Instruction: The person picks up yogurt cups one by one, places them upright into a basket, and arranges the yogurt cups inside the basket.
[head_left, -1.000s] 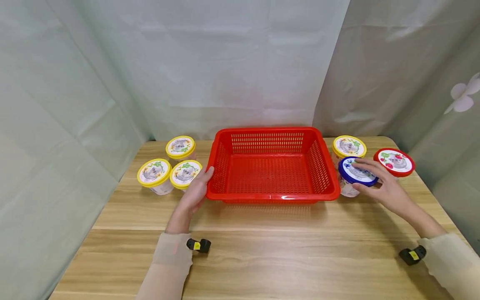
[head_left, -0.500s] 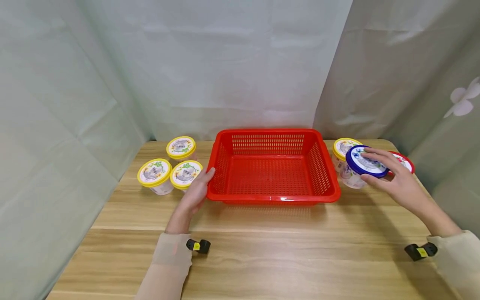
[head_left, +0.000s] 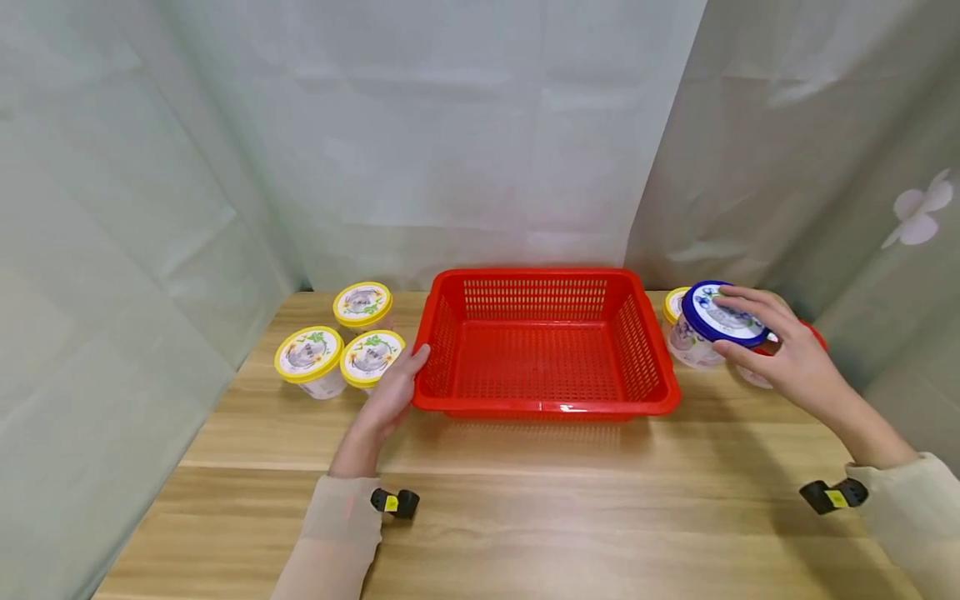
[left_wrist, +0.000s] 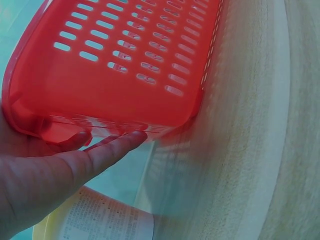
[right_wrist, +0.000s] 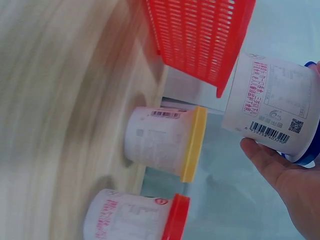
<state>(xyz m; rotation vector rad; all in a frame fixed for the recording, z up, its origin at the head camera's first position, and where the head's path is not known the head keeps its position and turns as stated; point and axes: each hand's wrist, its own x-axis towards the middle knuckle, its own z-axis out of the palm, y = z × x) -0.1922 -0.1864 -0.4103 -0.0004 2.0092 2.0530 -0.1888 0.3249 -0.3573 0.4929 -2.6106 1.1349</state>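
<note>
My right hand (head_left: 795, 358) grips a white tub with a dark blue lid (head_left: 697, 346), fingers over the lid and thumb at its near side. In the right wrist view, this blue-lidded tub (right_wrist: 272, 105) is raised off the wood, its barcode side showing. Behind and below it stand a yellow-lidded tub (right_wrist: 160, 140) and a red-lidded tub (right_wrist: 132, 215), both partly covered in the head view. My left hand (head_left: 386, 392) holds the left rim of a red slotted basket (head_left: 547, 407), thumb at the rim and fingers along the outer wall. Nothing lies in the basket.
Three yellow-lidded tubs stand together left of the basket: a front-left tub (head_left: 309, 354), a back tub (head_left: 363, 304) and a tub beside my left hand (head_left: 371, 358). Pale cloth (head_left: 480, 150) hangs behind and beside the wooden table (head_left: 555, 517).
The blue-lidded tub has risen in my right hand, shifting slightly right and then back left, over the yellow-lidded tub. My left hand stays at the basket rim. The head view has tilted slightly.
</note>
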